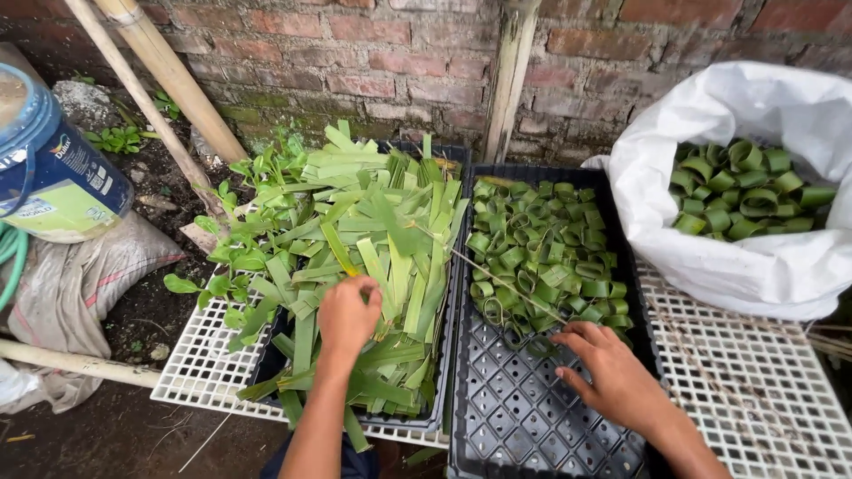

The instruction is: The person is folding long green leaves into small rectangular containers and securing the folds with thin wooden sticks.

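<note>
My left hand [347,317] reaches into a heap of flat green leaf strips [382,239] that fills the left black tray [448,160], fingers curled on a strip. My right hand [612,377] rests over the right black seedling tray [524,417], fingers pinched around a thin stick [497,277] that slants up to the left. The far half of that tray holds several rolled green leaf rings [550,253]; its near cells show bare.
A white sack [754,257] full of rolled leaf rings [741,191] sits at right on a white plastic grid [754,381]. Bamboo poles [169,80] lean on the brick wall [399,62]. A blue and green bucket [49,168] and grey sacks [71,284] stand at left.
</note>
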